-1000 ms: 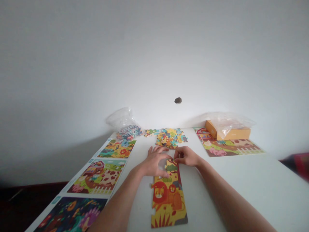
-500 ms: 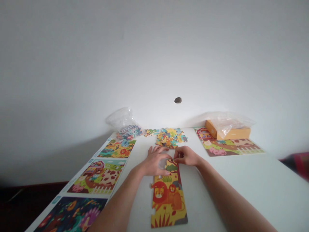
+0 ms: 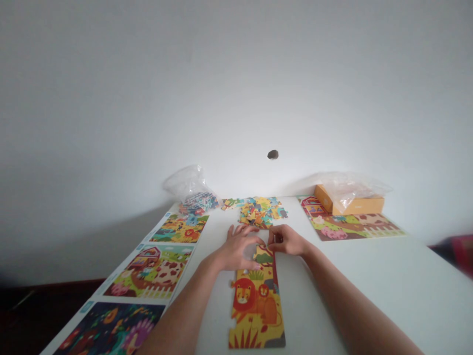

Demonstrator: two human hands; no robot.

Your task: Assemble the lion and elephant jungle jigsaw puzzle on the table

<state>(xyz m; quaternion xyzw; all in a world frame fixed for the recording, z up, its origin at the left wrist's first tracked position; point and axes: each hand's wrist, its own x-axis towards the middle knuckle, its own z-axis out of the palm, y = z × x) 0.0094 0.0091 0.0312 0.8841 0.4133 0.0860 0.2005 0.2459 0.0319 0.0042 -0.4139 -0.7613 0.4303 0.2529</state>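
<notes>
A strip of joined jigsaw puzzle (image 3: 256, 310), with two red-maned lions on yellow ground, lies flat before me on the white table. My left hand (image 3: 236, 249) rests over its upper left side, fingers spread and arched, thumb touching the surface. At the upper right corner, my right hand (image 3: 286, 240) has thumb and fingers pinched on a puzzle piece, mostly hidden by the fingertips. Just beyond both hands lies a heap of loose puzzle pieces (image 3: 256, 209).
Left of the hands lie a jungle picture sheet (image 3: 181, 228), a farm picture sheet (image 3: 148, 271) and a dark picture sheet (image 3: 107, 328). A clear bag of pieces (image 3: 195, 197) sits behind them. At back right, an orange box (image 3: 356, 204) under clear plastic rests on a farm picture (image 3: 343, 229).
The near end of the puzzle strip has swung slightly left. Both hands keep nearly the same pose at its top; the view has shifted very slightly.
</notes>
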